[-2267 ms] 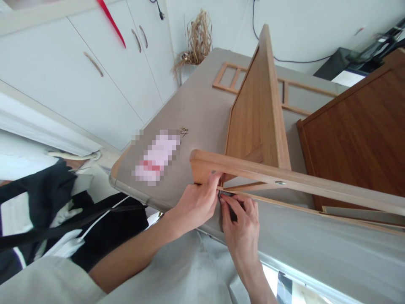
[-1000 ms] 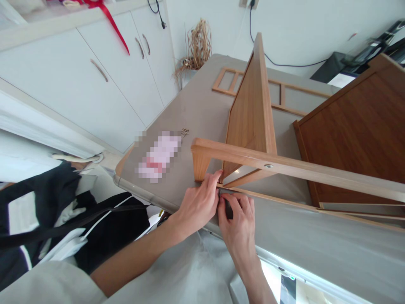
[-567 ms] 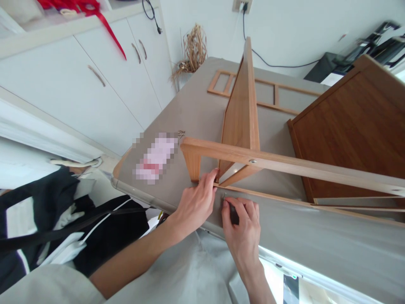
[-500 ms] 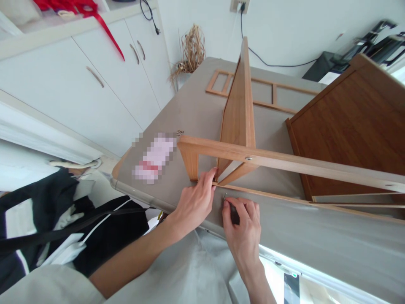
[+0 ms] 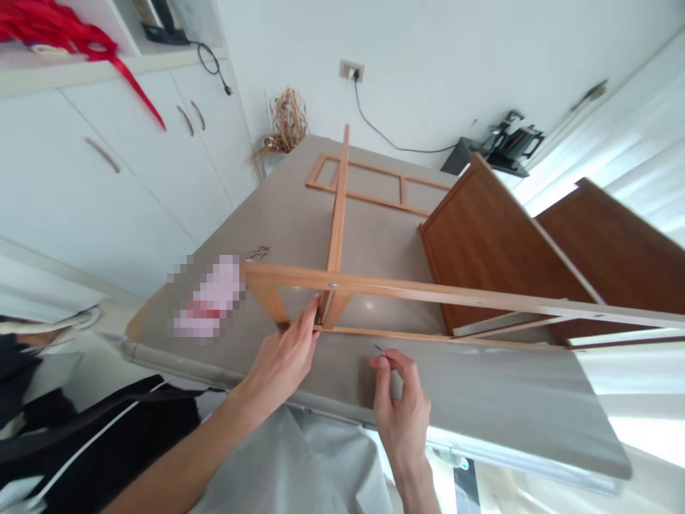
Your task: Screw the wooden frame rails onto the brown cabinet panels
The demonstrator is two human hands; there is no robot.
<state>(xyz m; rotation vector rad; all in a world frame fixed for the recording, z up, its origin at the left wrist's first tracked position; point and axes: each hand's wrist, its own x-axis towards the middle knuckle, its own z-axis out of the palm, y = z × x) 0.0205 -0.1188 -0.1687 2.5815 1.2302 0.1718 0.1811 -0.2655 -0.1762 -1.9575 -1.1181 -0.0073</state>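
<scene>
Grey cloth [image 5: 305,457] covers the person's front, and black cloth [image 5: 128,442] lies down low to the left. The right hand [image 5: 404,410] pinches a small, thin, dark metal piece [image 5: 379,350] between thumb and finger, just over the table. The left hand [image 5: 286,357] has its fingers close together, touching the low end of an upright light-brown wooden board [image 5: 337,221]; I cannot tell if it squeezes. A long light-brown wooden rail [image 5: 407,288] runs across the board's near end, and a thin wooden strip [image 5: 396,333] runs below it. All this is on a big grey-brown table [image 5: 481,378]. To the left are a blurred pink thing [image 5: 211,303] and a little pile of thin metal bits [image 5: 260,252]. To the right, two red-brown wooden boards [image 5: 476,243] stand tilted. Farther back are a flat light-brown wooden frame [image 5: 403,191], a dry straw-coloured plant [image 5: 289,120] and a white wall [image 5: 417,64].
</scene>
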